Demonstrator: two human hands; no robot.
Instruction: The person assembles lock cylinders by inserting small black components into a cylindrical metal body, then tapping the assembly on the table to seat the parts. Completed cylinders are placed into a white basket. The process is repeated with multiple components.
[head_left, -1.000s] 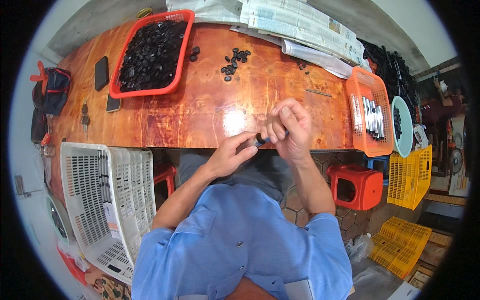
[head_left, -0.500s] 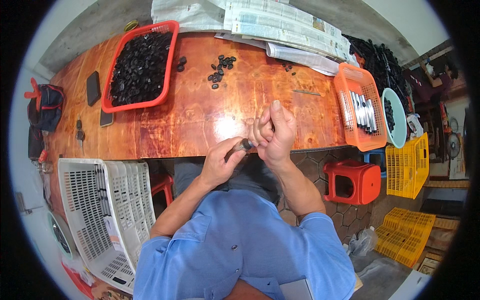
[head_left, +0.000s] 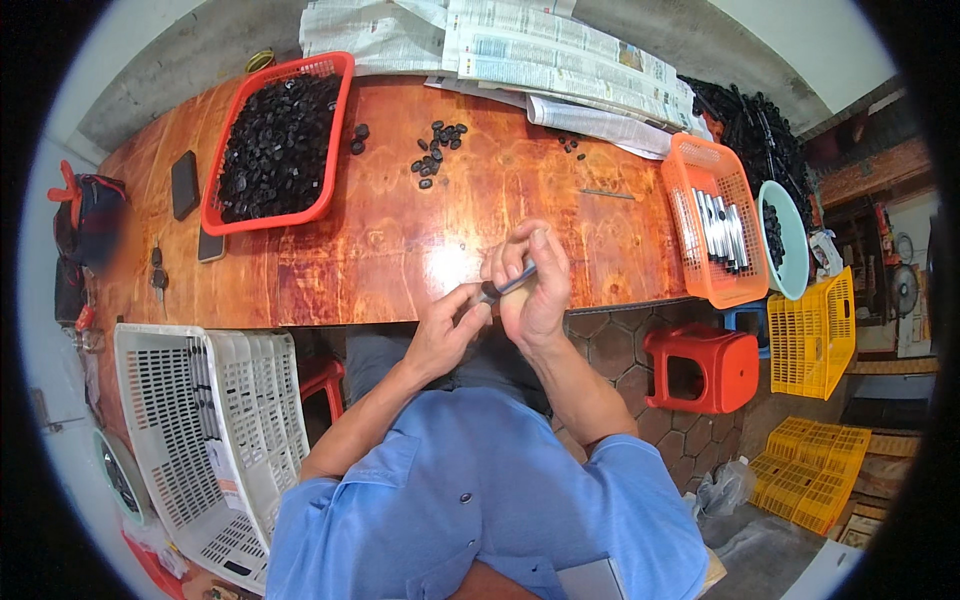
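Observation:
Just above the table's front edge, my two hands work on one short silver metal tube (head_left: 518, 278). Its near-left end carries a dark end piece (head_left: 489, 289). My left hand (head_left: 443, 327) pinches that dark end between thumb and fingers. Around the tube's other part, my right hand (head_left: 537, 305) is closed, fingers curled and thumb pointing up. The fingers cover much of the tube. Small black oval pieces (head_left: 437, 150) lie loose on the wooden table (head_left: 380, 240) beyond my hands.
A red basket (head_left: 345, 130) of small black parts stands far left. At the right are an orange basket (head_left: 690, 265) with silver tubes and a pale green bowl (head_left: 797, 250). A thin rod (head_left: 606, 194) lies on the table. White crates (head_left: 270, 400) and a red stool (head_left: 705, 370) flank me.
My right hand has shifted left and turned, exposing more of the silver tube. My left hand still grips the dark end. The view has tilted slightly.

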